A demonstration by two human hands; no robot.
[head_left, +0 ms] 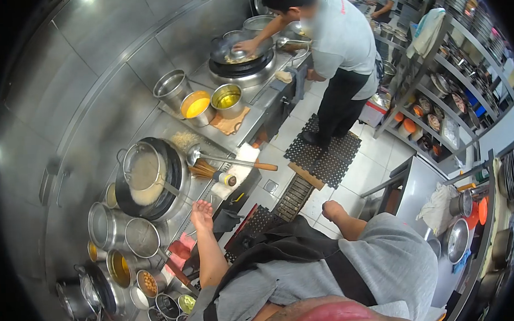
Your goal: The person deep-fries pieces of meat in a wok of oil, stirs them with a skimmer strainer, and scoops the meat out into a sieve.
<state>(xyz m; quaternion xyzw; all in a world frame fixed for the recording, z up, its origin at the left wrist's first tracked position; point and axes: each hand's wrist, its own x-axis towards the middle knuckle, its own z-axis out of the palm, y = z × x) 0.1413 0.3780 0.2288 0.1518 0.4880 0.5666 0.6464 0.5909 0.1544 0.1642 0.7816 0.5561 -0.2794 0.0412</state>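
Note:
My left hand (202,214) is at the end of the long handle of a round wire strainer (144,164), with its fingers curled at the handle. The strainer's basket sits over the black wok (174,174), where a pale, cloudy liquid shows. My right hand (331,210) is held out over the floor, closed in a fist, with nothing seen in it. Near my left hand, a ladle (195,156) with a wooden-ended handle lies on the counter beside a bamboo brush (203,171) and a white cloth (235,176).
A co-worker (346,36) stands ahead at another wok (235,52). Pots of yellow liquid (198,105) and oil (228,98) stand between the woks. Metal containers line the left counter. A steel table (405,197) and shelves (466,82) are to the right.

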